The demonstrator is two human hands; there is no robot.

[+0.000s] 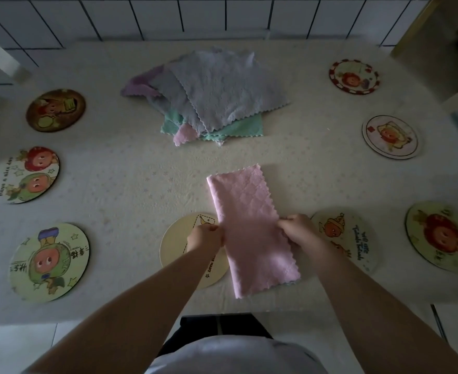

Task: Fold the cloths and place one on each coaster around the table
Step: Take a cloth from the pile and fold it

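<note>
A pink cloth (249, 225), folded into a long strip, lies near the table's front edge and runs away from me. My left hand (206, 236) pinches its left edge at mid-length, and my right hand (296, 229) pinches the right edge opposite. The strip partly covers a cream coaster (179, 247) on its left. A coaster with an orange figure (349, 236) lies just right of my right hand. A pile of unfolded cloths (217, 95), grey on top with green, pink and purple beneath, sits at the back middle.
Round picture coasters ring the table (114, 184): three on the left (48, 261) (25, 175) (55, 109) and three on the right (443, 236) (391, 136) (353, 76). A tiled wall (222, 14) stands behind the table. A cabinet edge (438, 36) rises at the right.
</note>
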